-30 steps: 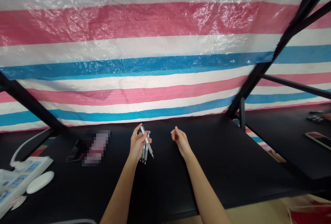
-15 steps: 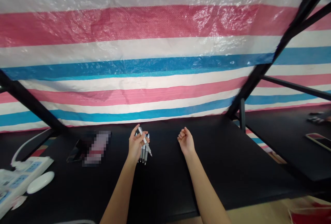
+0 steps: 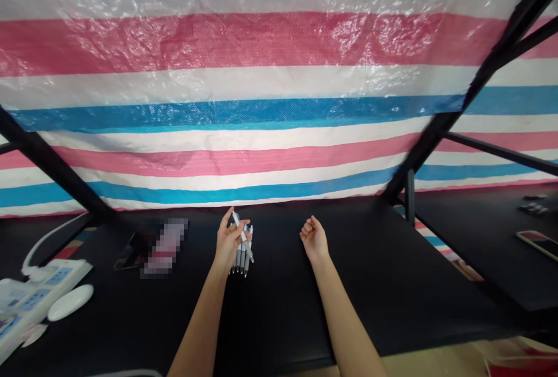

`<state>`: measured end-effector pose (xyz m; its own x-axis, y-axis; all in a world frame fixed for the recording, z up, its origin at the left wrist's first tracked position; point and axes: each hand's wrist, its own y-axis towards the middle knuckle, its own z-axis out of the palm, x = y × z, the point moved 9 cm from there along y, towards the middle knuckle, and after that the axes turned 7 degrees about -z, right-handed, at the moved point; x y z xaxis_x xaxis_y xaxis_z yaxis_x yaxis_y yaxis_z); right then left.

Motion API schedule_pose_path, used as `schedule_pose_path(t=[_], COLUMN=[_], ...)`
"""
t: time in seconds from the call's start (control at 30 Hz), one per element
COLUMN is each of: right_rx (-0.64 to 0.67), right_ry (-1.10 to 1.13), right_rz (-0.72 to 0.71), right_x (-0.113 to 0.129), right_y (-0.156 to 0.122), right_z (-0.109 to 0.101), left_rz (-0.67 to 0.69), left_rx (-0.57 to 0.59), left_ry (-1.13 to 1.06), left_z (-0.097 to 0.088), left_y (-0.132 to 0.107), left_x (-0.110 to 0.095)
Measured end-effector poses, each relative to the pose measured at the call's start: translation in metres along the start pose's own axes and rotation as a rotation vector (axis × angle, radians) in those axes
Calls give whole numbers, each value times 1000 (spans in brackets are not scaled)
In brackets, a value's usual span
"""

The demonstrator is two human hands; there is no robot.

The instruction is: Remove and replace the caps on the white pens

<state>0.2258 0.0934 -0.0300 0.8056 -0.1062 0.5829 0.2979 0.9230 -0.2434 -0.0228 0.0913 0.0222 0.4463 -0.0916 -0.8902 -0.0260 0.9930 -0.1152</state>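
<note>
My left hand [image 3: 228, 241] sits over the black tabletop, its fingers gripping a white pen [image 3: 242, 235] held at a slant. Several more grey-and-white pens [image 3: 242, 259] stick out just below that hand, their tips pointing toward me. I cannot tell whether they rest on the table or are held. My right hand [image 3: 314, 239] hangs apart from them to the right, its fingers curled in and holding nothing.
The black table [image 3: 370, 290] stands before a striped tarpaulin [image 3: 279, 98], with black metal bars crossing. To the left are a dark tablet [image 3: 133, 246], a white power strip [image 3: 35, 301] and a white mouse [image 3: 70, 302]. A phone [image 3: 537, 245] lies on a farther table at right.
My right hand has moved slightly right and curled tighter. The white pen in my left hand has turned more upright, and the pens sit closer together.
</note>
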Motion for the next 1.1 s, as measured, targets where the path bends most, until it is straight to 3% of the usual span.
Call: schedule_pose_path(t=[1.1], right_rx=[4], right_ry=[-44], right_rz=[-36], right_x=[1], right_y=[0], right_z=[-1], left_rz=[-30], left_rx=[-5], left_ry=[45], left_z=[-2], left_y=[1], left_x=[3])
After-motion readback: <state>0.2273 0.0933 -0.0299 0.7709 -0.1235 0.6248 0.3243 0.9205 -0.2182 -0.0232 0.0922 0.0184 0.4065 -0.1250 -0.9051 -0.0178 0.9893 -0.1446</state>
